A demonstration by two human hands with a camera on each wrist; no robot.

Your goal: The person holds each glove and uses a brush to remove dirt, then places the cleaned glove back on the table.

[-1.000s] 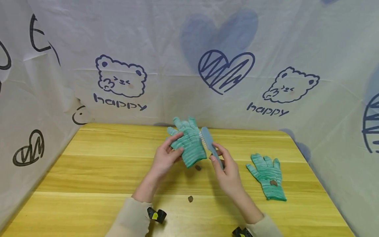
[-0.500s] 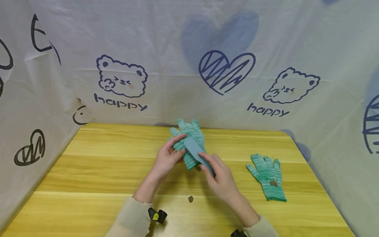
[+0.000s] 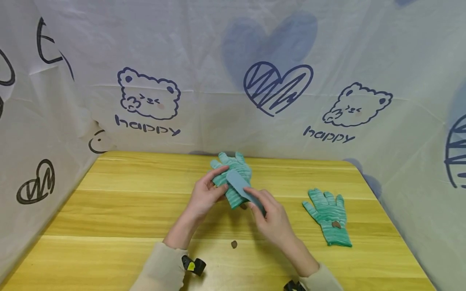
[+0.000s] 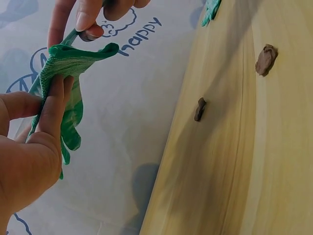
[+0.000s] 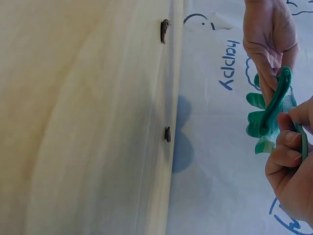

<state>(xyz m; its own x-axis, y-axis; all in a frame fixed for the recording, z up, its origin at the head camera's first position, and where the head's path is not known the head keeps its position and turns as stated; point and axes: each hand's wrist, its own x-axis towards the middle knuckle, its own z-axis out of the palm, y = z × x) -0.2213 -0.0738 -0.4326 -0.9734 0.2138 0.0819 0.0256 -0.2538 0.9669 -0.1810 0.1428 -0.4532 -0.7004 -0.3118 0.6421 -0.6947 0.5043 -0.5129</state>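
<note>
My left hand pinches a green striped knit glove between thumb and fingers, raised over the table. In the left wrist view the glove's cuff gapes and some fingers reach behind or into it; which, I cannot tell. My right hand grips the handle of a light blue brush. The brush head lies along the glove's face with its bristles turned to the knit, hidden from the head view. In the right wrist view, curled fingers wrap the handle.
A matching glove lies flat at the right, with a brown lump on it. Another brown lump rests on the wooden table; a smaller one lies beneath the held glove. A printed curtain hangs behind.
The brush has moved left from beside the glove's edge onto its face. Over the last half second the glove's fingers have tipped slightly lower, while both hands stay nearly in place.
</note>
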